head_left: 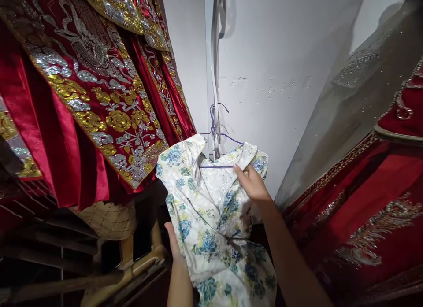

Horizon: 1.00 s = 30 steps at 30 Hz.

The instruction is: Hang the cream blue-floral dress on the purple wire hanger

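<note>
A white dress [205, 210] with blue and green flowers hangs on a thin purple hanger [213, 130] in the middle of the head view. The hanger's hook is beside a narrow white vertical strip at the wall. My right hand [253, 181] pinches the dress's collar near the right shoulder, by the lower bar of the hanger. Lower down, my left hand [176, 245] lies along the left side of the dress; its thumb shows, while the other fingers are hidden behind the cloth.
Red garments [109, 100] with gold and silver embroidery hang at the left, above a wooden chair [128, 271]. At the right are a sheer glittering cloth [327, 117] and a red beaded garment [373, 201]. A pale wall [271, 47] stands behind.
</note>
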Tool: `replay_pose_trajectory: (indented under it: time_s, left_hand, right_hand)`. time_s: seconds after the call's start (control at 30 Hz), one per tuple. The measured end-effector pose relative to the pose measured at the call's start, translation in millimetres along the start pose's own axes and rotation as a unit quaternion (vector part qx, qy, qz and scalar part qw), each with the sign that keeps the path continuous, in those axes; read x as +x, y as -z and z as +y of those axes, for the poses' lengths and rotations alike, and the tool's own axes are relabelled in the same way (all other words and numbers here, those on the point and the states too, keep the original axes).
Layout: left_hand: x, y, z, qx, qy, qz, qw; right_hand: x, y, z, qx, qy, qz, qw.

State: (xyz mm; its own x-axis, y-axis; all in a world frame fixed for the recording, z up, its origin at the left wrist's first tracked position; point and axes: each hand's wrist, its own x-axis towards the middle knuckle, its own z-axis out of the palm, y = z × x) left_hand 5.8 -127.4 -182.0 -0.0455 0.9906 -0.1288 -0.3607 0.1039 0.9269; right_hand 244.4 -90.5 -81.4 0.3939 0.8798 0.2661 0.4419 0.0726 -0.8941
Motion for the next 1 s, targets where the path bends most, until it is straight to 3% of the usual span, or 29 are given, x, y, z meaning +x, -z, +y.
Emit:
replay_pose_trajectory:
  time_s: [0.13,0.2,0.33,0.4,0.5,0.63,0.73,0.9,1.0]
  left_hand:
    - [-0.6,-4.7,-9.1,-0.079,0.117,-0.012,0.99]
    - [-2.4,-12.0,-14.5,-0.071,0.11,-0.009,0.991]
    - [-4.9,-21.8,-27.8,-0.048,0.06,0.018,0.997]
    - [-3.9,-21.7,-32.2,-0.033,0.045,0.045,0.997]
    - [-1.5,-18.4,-33.9,0.01,0.03,0.048,0.998]
    - [-1.4,-17.9,-32.1,0.022,0.005,0.024,0.999]
    - [-2.5,-21.4,-30.8,0.035,-0.004,0.024,0.999]
    - [-4.2,-27.3,-32.9,0.073,-0.03,0.01,0.997]
    - [-5.8,-28.8,-34.8,0.096,-0.042,-0.023,0.994]
  right_hand:
    - [22.4,-10.8,-14.3,-0.126,0.022,0.027,0.991]
    - [20.9,-22.4,-25.4,-0.144,0.059,0.012,0.988]
    - [5.2,-45.7,-46.5,-0.174,0.16,-0.088,0.968]
    - [-8.4,-49.1,-46.7,-0.138,0.163,-0.14,0.967]
    - [-40.8,-44.9,-28.1,0.037,0.12,-0.171,0.977]
    - [-94.9,-48.2,18.7,0.246,0.017,-0.023,0.969]
    - [-121.0,-62.1,46.7,0.268,-0.04,0.007,0.962]
    - [-128.1,-67.7,49.5,0.187,-0.022,-0.161,0.969]
    - [-126.1,-59.8,43.3,0.177,-0.027,-0.212,0.961]
